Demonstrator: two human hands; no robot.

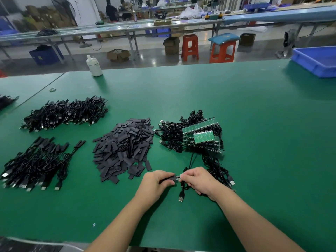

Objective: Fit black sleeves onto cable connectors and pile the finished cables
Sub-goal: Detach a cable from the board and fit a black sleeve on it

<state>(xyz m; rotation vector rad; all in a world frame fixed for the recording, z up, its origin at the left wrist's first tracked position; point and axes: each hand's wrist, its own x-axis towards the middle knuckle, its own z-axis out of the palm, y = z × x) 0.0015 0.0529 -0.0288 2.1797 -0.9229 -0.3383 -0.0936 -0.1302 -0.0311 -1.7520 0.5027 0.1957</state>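
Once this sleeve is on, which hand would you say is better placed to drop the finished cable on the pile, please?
Probably the left hand: it holds the sleeve and is nearer the finished pile, at the table's left. The right hand would have to cross over.

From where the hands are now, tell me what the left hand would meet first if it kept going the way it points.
The left hand, holding a black sleeve, points right at the right hand. It would likely meet the cable end pinched there first; they are nearly touching.

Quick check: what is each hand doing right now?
Left hand: grips a black sleeve.
Right hand: pinches the cable's connector end.
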